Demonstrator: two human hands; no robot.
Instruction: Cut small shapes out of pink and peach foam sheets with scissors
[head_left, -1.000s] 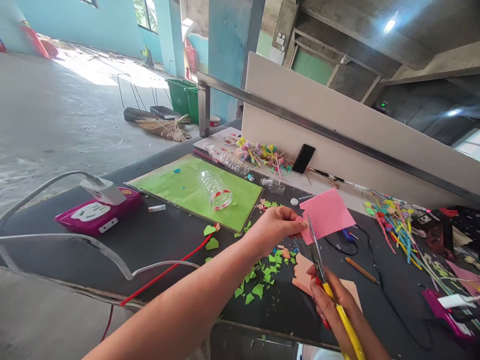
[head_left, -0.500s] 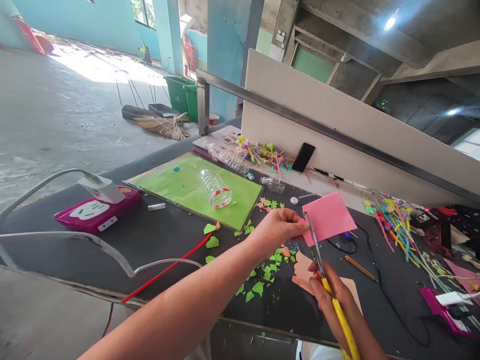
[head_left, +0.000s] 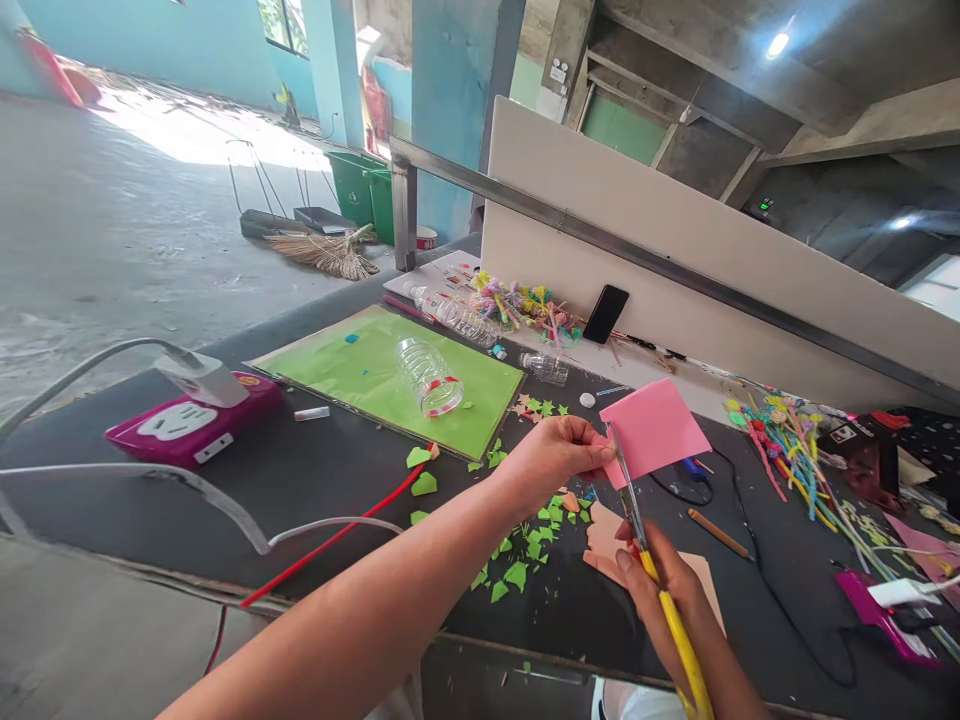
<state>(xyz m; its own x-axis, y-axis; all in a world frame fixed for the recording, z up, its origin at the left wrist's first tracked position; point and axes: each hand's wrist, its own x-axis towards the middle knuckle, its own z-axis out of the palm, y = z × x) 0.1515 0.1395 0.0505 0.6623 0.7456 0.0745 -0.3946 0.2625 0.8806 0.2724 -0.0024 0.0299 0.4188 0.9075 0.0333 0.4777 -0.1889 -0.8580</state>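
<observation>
Between its thumb and fingers, my left hand [head_left: 566,450] pinches the left edge of a pink sheet of paper [head_left: 664,425], held up over the table. My right hand [head_left: 667,580] grips yellow-handled scissors [head_left: 679,635], whose metal blades point up and lie against the paper beside my left fingertips. Below the hands, a peach-coloured paper [head_left: 604,540] with a ragged edge rests on the dark tabletop. Green paper scraps [head_left: 536,540] are scattered under my left wrist. Small cut paper stars [head_left: 547,408] lie beyond my left hand.
A clear cut plastic bottle [head_left: 429,378] lies on a green board [head_left: 337,355]. Behind stand a phone [head_left: 606,314] and a bundle of colourful fuzzy stems [head_left: 525,305]. A purple power strip [head_left: 191,420] with white cables sits at left. A brown stick [head_left: 718,534] lies at right.
The pink paper has tilted slightly and shifted a little to the left at the scissor blades. Both hands keep nearly the same place and hold.
</observation>
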